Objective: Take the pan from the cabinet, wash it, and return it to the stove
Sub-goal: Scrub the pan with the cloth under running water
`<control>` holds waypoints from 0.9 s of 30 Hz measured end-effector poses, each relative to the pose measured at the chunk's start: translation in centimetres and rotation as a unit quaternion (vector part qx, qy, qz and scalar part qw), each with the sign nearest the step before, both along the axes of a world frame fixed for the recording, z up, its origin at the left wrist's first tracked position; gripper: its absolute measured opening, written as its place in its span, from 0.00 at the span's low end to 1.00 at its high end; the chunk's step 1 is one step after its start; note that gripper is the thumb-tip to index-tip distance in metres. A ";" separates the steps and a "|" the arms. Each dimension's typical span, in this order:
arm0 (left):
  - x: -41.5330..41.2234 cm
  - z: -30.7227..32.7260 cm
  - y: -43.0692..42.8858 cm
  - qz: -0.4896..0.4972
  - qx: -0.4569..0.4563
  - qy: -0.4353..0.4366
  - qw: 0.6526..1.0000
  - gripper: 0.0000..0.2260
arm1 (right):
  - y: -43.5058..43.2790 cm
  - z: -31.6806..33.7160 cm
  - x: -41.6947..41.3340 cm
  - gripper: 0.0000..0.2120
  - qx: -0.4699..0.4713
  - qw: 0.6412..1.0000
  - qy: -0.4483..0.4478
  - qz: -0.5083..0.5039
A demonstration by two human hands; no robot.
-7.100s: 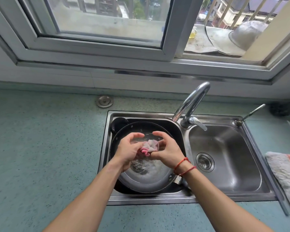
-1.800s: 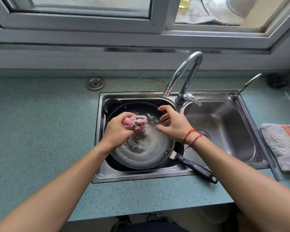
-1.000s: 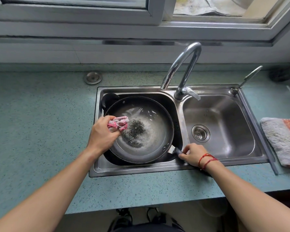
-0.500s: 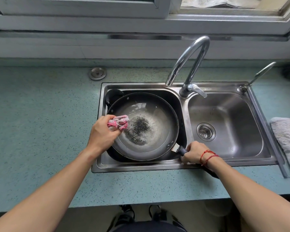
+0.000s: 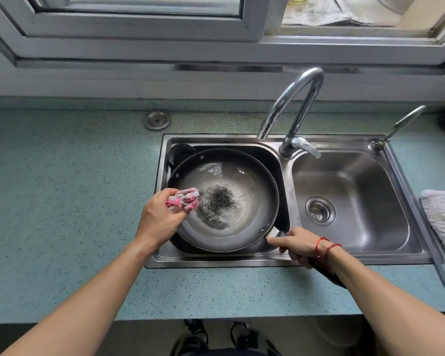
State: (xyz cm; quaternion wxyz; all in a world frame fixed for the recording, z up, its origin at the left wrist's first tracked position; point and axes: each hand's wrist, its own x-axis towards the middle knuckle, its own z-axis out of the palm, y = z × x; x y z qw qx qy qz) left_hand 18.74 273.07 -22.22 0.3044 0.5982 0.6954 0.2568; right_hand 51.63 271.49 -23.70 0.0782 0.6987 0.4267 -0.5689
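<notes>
Gripping a pink cloth [image 5: 184, 199] at the pan [image 5: 254, 201] rim, left hand [image 5: 159, 219], right hand [image 5: 297, 244] clenching the handle.

We are looking down on a speckled blue-green tabletop [image 5: 62, 201] that is running along a pale wall [image 5: 113, 83]. Above it a grey-framed sliding window [image 5: 139, 27] is letting daylight in, and a stained ledge [image 5: 319, 11] is showing outside. A steel double sink [image 5: 357, 141] is sitting in the tabletop, with a curved faucet [image 5: 292, 146] rising between its two basins and a small tap [image 5: 402, 123] standing at its far right corner. A round metal cap [image 5: 157, 120] is lying flush in the tabletop behind the sink's left side. A grey towel [image 5: 442, 222] is lying at the right edge. Below the near edge, the floor [image 5: 139, 337] is sitting in shadow.
</notes>
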 end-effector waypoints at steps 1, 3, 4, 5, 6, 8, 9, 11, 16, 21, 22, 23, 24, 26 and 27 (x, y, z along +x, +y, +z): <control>-0.1 0.0 -0.1 0.001 0.000 -0.001 1.000 0.16 | -0.2 -0.1 -0.1 0.22 0.010 1.000 -0.006 -0.003; -0.3 0.1 -0.3 0.004 0.000 -0.005 1.000 0.16 | -0.6 -0.2 -0.3 0.25 0.029 0.999 -0.020 -0.001; -0.5 0.0 -0.3 0.008 0.000 -0.009 1.000 0.16 | -0.7 -0.2 -0.4 0.25 0.039 0.999 -0.023 0.001; -0.6 0.0 -0.4 0.010 0.000 -0.010 1.000 0.16 | -0.9 -0.3 -0.4 0.24 0.049 0.998 -0.026 0.004; -0.8 0.0 -0.5 0.012 0.002 -0.010 1.000 0.16 | -1.0 -0.3 -0.4 0.24 0.059 0.998 -0.029 0.008; -1.1 -0.1 -0.6 0.013 0.005 -0.008 1.000 0.17 | -1.3 -0.4 -0.3 0.25 0.078 0.995 -0.048 0.030; -1.2 -0.2 -0.7 0.014 0.006 -0.008 1.000 0.17 | -1.4 -0.5 -0.3 0.25 0.090 0.993 -0.059 0.043; -1.4 -0.2 -0.8 0.015 0.008 -0.008 1.000 0.17 | -1.7 -0.5 -0.3 0.25 0.110 0.989 -0.076 0.055; -1.7 -0.6 -1.1 0.023 0.004 -0.017 1.000 0.17 | -2.1 -0.5 0.4 0.26 0.134 0.985 -0.102 0.034; -1.8 -1.0 -1.3 0.023 0.003 -0.017 1.000 0.16 | -1.8 -0.3 1.5 0.29 0.178 0.970 -0.158 0.054; -1.7 -1.1 -1.2 0.024 0.003 -0.018 1.000 0.16 | -1.7 -0.3 1.7 0.29 0.184 0.968 -0.163 0.051; -1.7 -1.1 -1.1 0.024 0.002 -0.019 1.000 0.15 | -1.6 -0.3 1.8 0.29 0.189 0.967 -0.167 0.046; -1.5 -1.1 -1.0 0.025 0.002 -0.020 0.999 0.16 | -1.4 -0.3 2.0 0.30 0.194 0.965 -0.170 0.042; -1.3 -1.0 -0.9 0.023 0.001 -0.021 1.000 0.16 | -1.2 -0.5 2.3 0.31 0.206 0.961 -0.179 0.041; -1.2 -0.9 -0.8 0.022 0.000 -0.021 1.000 0.16 | -1.1 -0.5 2.4 0.31 0.214 0.958 -0.184 0.043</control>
